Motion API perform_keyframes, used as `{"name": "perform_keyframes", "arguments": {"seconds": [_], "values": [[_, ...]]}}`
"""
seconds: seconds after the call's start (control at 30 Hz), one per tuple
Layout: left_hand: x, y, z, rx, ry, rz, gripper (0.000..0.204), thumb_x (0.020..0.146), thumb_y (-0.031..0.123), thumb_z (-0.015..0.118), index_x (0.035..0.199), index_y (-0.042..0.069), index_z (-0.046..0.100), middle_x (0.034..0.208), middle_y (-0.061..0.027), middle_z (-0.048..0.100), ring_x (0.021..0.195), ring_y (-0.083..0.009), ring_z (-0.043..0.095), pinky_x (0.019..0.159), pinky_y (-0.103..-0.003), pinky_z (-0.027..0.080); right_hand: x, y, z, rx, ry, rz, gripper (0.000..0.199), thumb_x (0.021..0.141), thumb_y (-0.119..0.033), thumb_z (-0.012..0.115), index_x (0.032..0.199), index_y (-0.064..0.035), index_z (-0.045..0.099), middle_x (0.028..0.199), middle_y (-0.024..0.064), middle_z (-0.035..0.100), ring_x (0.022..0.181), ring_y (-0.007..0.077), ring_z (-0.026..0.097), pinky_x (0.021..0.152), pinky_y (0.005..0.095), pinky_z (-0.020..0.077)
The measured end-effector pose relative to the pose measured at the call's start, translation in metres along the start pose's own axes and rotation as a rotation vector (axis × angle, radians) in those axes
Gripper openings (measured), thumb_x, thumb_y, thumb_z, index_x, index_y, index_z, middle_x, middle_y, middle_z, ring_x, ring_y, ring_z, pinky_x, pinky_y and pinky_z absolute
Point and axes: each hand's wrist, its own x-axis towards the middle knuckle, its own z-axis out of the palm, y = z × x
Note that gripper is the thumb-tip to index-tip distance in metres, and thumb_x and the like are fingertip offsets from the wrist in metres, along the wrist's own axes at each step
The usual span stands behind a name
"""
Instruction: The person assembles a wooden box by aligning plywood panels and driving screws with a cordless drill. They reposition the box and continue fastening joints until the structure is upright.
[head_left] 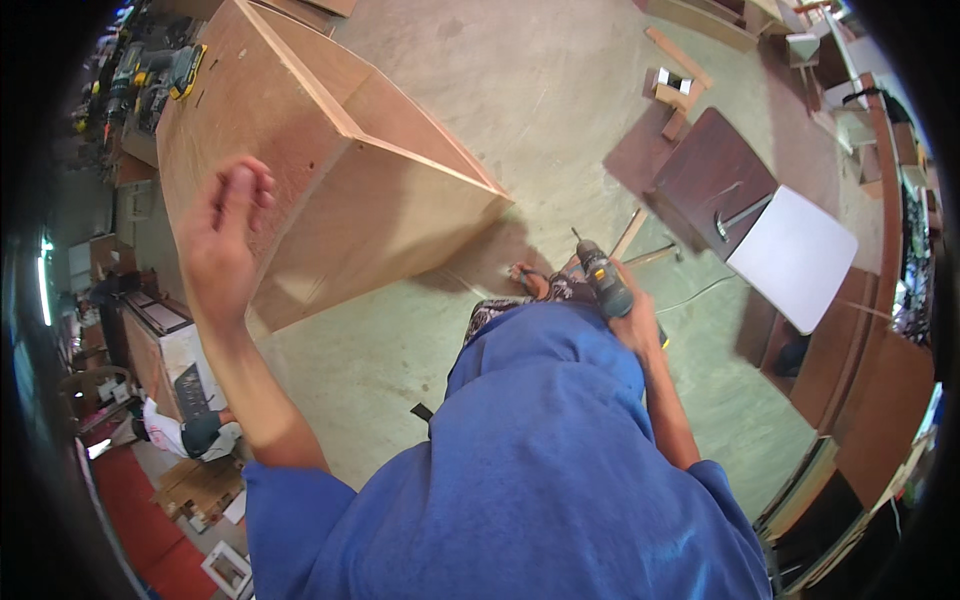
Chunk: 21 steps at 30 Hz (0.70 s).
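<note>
My right hand [636, 318] grips a cordless drill [604, 284] with a dark body and yellow accents, beside my right thigh. The bit points up and away from me. My left hand [228, 225] is raised over the near left side of a large open plywood box [340, 235]. Its fingers are bent and drawn together, slightly blurred; whatever they may hold is too small to make out. The box rests tilted in my view, with its open side toward the far right. On its left panel lies another yellow and black power tool [185, 72].
To the right, a hammer [742, 216] lies on a dark brown board [712, 165], next to a white-topped panel [797, 255]. Wood offcuts [680, 58] are scattered on the floor beyond. Another person [195, 432] is at the lower left, near a cabinet [165, 350].
</note>
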Motion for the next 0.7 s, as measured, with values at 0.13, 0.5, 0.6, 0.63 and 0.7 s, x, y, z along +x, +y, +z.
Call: {"name": "perform_keyframes", "arguments": {"seconds": [0.13,0.5,0.6,0.63,0.7], "values": [[0.053,-0.011,0.003,0.063,-0.01,0.128,0.023,0.11,0.017,0.051,0.108,0.003,0.069,0.1,-0.0029,0.068,0.091,-0.0114,0.06,0.081,-0.027,0.046,-0.005,0.022,-0.004,-0.009,0.021,-0.052,0.073,0.078,0.001,0.07,0.147,-0.0168,0.058,0.11,0.0267,0.074,0.107,0.0464,0.071,0.09,0.0468,0.0556],[0.118,-0.018,0.067,0.807,-0.61,0.476,0.031,0.108,0.025,0.041,0.096,0.002,0.06,0.103,-0.0134,0.069,0.115,-0.0292,0.063,0.105,-0.038,0.043,-0.033,0.029,-0.036,-0.024,-0.042,-0.166,0.07,0.077,0.007,0.066,0.145,-0.0063,0.058,0.119,0.0239,0.075,0.114,0.038,0.073,0.097,0.0385,0.053],[0.127,-0.014,0.07,0.854,-0.727,0.495,0.03,0.106,0.025,0.042,0.096,0.002,0.058,0.092,-0.0127,0.066,0.102,-0.0274,0.065,0.098,-0.039,0.045,-0.046,0.012,-0.048,0.03,-0.011,-0.258,0.07,0.077,0.003,0.07,0.145,-0.0114,0.059,0.112,0.0246,0.075,0.108,0.0436,0.072,0.091,0.0434,0.0547],[0.13,-0.014,0.071,0.858,-0.756,0.507,0.029,0.106,0.025,0.043,0.096,0.002,0.057,0.088,-0.0124,0.065,0.097,-0.0266,0.065,0.096,-0.039,0.046,-0.049,0.004,-0.052,0.082,-0.008,-0.291,0.07,0.078,0.001,0.072,0.145,-0.0133,0.059,0.109,0.0251,0.075,0.104,0.0456,0.072,0.089,0.0459,0.0553],[0.136,-0.016,0.073,0.778,-0.743,0.252,0.03,0.105,0.026,0.043,0.095,0.001,0.056,0.087,-0.0118,0.065,0.09,-0.0251,0.064,0.092,-0.038,0.047,-0.058,-0.015,-0.06,0.057,-0.023,-0.267,0.071,0.076,-0.001,0.075,0.145,-0.0131,0.06,0.113,0.0228,0.076,0.107,0.0418,0.073,0.091,0.042,0.0556]]}}
